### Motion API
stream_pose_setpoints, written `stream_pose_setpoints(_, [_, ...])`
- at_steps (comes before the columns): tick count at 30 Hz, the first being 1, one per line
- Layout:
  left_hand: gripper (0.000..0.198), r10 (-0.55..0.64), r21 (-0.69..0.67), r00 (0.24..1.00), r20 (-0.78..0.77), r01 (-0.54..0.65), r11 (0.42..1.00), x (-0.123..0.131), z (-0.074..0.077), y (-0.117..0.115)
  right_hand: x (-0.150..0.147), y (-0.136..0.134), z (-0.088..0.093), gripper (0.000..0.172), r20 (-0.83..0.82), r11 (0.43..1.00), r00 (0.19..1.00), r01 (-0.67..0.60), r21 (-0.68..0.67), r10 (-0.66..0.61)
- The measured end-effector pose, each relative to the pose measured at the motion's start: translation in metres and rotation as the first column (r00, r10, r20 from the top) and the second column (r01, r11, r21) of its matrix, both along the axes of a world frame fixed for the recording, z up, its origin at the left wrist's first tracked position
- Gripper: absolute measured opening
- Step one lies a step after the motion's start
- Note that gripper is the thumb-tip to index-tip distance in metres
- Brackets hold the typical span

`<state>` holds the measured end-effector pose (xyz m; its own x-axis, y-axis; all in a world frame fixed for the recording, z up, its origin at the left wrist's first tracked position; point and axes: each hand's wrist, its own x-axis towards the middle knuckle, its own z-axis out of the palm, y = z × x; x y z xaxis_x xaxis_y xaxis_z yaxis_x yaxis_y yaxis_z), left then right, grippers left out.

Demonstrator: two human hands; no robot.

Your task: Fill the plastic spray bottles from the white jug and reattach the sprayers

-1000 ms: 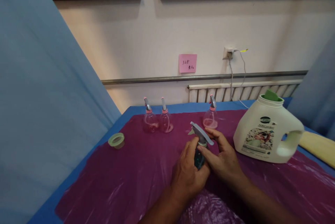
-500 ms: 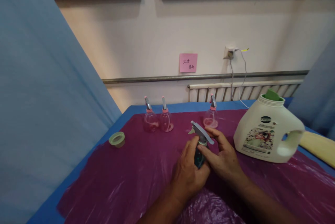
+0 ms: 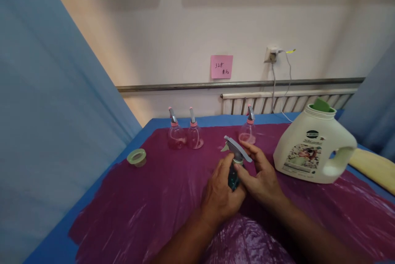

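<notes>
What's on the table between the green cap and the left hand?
Only bare purple sheet lies between cap and left hand, in the head view.

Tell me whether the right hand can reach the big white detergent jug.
Probably yes: the right hand sits beside the big white detergent jug, only purple plastic sheet between, though it grips the teal spray bottle.

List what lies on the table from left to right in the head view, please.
Green cap → pink spray bottle → second pink spray bottle → left hand → teal spray bottle, gripped by both hands → right hand → white detergent jug → yellow object.
</notes>
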<state>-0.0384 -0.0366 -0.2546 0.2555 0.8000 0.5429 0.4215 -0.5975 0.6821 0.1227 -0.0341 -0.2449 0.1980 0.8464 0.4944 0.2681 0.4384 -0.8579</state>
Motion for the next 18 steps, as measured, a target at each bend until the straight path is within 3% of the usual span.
stream_pose_setpoints(4, [0.071, 0.008, -0.023, 1.000, 0.003, -0.008, 1.000, 0.0006, 0.0017, -0.0011, 0.0027, -0.0030, -0.0011, 0.064, 0.014, 0.996, 0.996, -0.090, -0.005, 0.090])
stream_pose_setpoints(11, [0.073, -0.008, -0.034, 1.000, -0.001, 0.008, 0.999, 0.0005, 0.0050, -0.0030, 0.0012, -0.0011, 0.0015, 0.065, 0.007, 1.000, 1.000, 0.016, -0.006, -0.016])
stream_pose_setpoints(18, [0.071, -0.026, -0.032, 1.000, 0.013, 0.026, 0.999, 0.0012, 0.0043, -0.0006, 0.0039, -0.0047, 0.0025, 0.065, 0.026, 0.999, 0.999, -0.046, 0.008, 0.046])
